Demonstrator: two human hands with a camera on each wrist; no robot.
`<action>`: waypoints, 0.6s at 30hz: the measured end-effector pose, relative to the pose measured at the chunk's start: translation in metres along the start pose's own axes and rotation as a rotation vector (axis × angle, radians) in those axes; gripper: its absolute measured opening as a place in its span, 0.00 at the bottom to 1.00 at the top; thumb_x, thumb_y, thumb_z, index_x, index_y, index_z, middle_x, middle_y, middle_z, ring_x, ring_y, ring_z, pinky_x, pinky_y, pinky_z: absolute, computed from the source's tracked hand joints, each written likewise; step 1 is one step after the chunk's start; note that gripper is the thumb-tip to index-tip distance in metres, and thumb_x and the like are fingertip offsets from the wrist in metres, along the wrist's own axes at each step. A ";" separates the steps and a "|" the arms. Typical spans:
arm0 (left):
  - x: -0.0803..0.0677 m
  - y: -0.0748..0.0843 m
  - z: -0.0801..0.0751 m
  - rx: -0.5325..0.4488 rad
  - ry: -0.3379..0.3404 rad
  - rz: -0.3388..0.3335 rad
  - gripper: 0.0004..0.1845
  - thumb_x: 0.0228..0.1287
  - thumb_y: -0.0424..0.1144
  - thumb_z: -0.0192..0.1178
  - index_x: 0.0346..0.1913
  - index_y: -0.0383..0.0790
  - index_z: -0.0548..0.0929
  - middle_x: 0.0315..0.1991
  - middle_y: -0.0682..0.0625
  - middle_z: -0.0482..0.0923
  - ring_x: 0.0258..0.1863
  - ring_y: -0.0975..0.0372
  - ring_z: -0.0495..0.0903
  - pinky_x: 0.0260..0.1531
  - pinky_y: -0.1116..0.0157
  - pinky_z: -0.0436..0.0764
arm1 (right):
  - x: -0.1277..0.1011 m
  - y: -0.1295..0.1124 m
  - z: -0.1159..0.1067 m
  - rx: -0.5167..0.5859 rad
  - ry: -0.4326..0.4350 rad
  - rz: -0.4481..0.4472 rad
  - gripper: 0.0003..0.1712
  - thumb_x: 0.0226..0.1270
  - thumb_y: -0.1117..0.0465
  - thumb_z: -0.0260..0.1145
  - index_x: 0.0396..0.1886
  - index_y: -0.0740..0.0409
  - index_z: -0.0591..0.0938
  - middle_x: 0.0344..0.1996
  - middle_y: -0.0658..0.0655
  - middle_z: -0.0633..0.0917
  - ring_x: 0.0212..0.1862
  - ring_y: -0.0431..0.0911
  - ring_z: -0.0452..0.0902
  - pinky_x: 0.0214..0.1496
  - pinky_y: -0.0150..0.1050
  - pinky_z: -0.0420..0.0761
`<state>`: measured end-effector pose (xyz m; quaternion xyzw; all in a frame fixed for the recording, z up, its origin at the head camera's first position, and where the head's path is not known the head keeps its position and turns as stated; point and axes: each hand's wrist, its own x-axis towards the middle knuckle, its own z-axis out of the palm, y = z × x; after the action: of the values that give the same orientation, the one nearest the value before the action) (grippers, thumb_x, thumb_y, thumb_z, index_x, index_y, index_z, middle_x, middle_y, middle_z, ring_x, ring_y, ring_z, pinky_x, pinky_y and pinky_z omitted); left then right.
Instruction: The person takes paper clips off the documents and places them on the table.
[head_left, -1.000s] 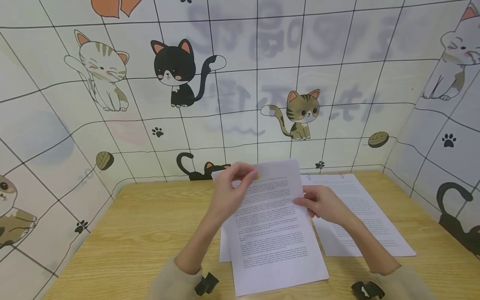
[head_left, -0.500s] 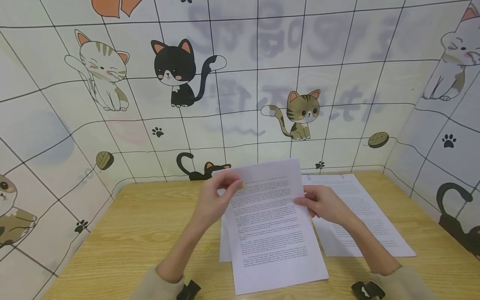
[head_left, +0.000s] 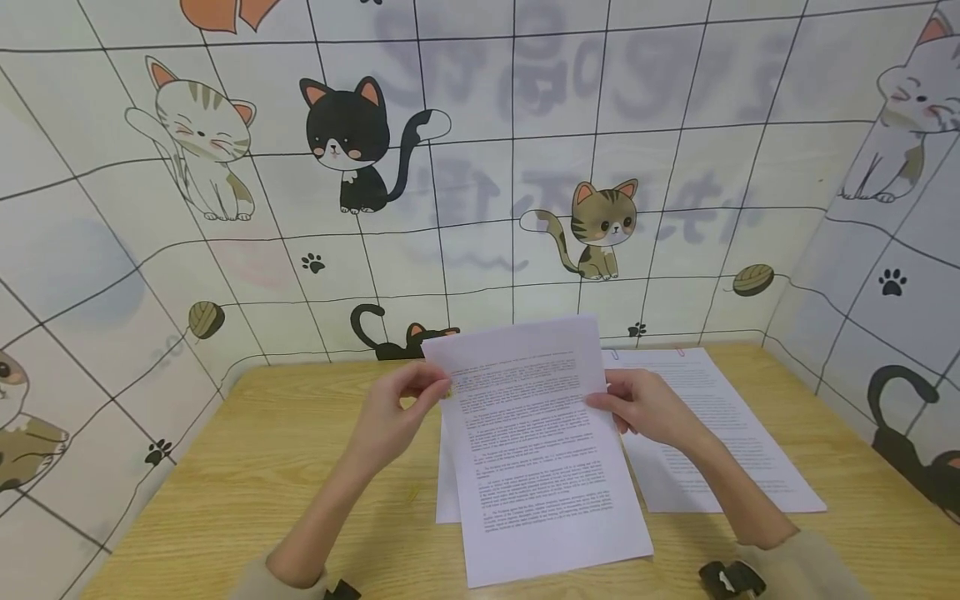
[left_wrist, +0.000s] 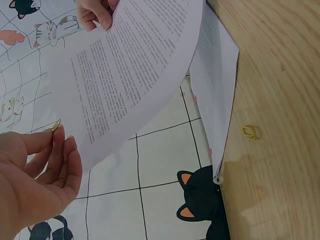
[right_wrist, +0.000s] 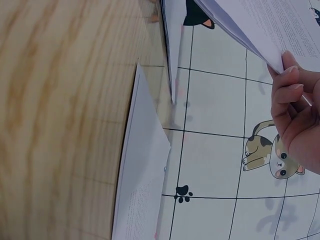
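Two hands: both raised over the table [head_left: 247, 492], one at each side of a printed sheet [head_left: 536, 442].
Sheet: lifted at its far end, near edge down on the table.
Right hand [head_left: 645, 407]: grips the sheet's right edge, thumb on top.
Left hand [head_left: 390, 417]: just off the sheet's upper left corner, fingertips pinching a small yellow paper clip [left_wrist: 56, 125].
Behind: second sheet [head_left: 720, 433] flat at right; cat-pattern wall [head_left: 480, 167].

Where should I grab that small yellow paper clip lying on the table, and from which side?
Pinch the yellow paper clip across its thin wire loop from straight above. It lies flat on the bare wooden table, left of the paper stack, with open space around it.
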<state>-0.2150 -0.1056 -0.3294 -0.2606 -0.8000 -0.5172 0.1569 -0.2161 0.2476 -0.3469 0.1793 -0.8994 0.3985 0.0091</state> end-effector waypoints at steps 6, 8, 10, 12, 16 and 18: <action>-0.009 -0.009 -0.012 0.052 -0.058 -0.020 0.03 0.67 0.29 0.66 0.41 0.36 0.86 0.34 0.49 0.86 0.33 0.63 0.83 0.40 0.65 0.83 | -0.001 -0.001 -0.001 0.011 0.004 -0.015 0.14 0.71 0.62 0.67 0.53 0.61 0.82 0.18 0.51 0.79 0.17 0.43 0.69 0.17 0.31 0.59; -0.012 -0.013 -0.014 0.064 -0.077 -0.027 0.03 0.66 0.28 0.66 0.41 0.36 0.86 0.34 0.48 0.86 0.33 0.63 0.82 0.39 0.65 0.83 | -0.002 -0.001 -0.001 0.016 0.005 -0.021 0.14 0.71 0.62 0.68 0.53 0.62 0.82 0.19 0.51 0.79 0.17 0.42 0.69 0.17 0.31 0.59; -0.015 -0.017 -0.017 0.075 -0.099 -0.039 0.03 0.66 0.28 0.66 0.40 0.36 0.86 0.33 0.48 0.85 0.32 0.63 0.82 0.38 0.66 0.83 | -0.002 -0.001 -0.001 0.019 0.005 -0.025 0.14 0.71 0.62 0.68 0.53 0.61 0.83 0.19 0.51 0.79 0.17 0.42 0.69 0.17 0.31 0.59; -0.018 -0.020 -0.019 0.090 -0.118 -0.054 0.03 0.66 0.28 0.66 0.40 0.37 0.86 0.33 0.49 0.85 0.32 0.63 0.81 0.37 0.66 0.82 | -0.002 -0.001 -0.001 0.020 0.004 -0.025 0.14 0.71 0.62 0.68 0.53 0.61 0.83 0.19 0.50 0.79 0.17 0.42 0.68 0.17 0.31 0.59; -0.024 -0.026 -0.024 0.121 -0.175 -0.102 0.02 0.67 0.30 0.65 0.40 0.38 0.86 0.33 0.52 0.85 0.32 0.64 0.82 0.36 0.66 0.82 | -0.001 -0.001 -0.001 0.013 0.004 -0.023 0.14 0.71 0.62 0.68 0.53 0.61 0.83 0.18 0.50 0.79 0.17 0.42 0.68 0.17 0.31 0.59; -0.026 -0.029 -0.027 0.131 -0.205 -0.112 0.02 0.67 0.30 0.65 0.39 0.38 0.85 0.33 0.52 0.85 0.32 0.64 0.82 0.36 0.66 0.83 | 0.000 -0.001 -0.001 0.009 0.003 -0.023 0.14 0.71 0.62 0.68 0.53 0.61 0.83 0.18 0.50 0.79 0.17 0.42 0.68 0.17 0.31 0.59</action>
<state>-0.2108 -0.1463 -0.3535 -0.2564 -0.8571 -0.4424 0.0619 -0.2156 0.2481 -0.3458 0.1890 -0.8954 0.4029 0.0139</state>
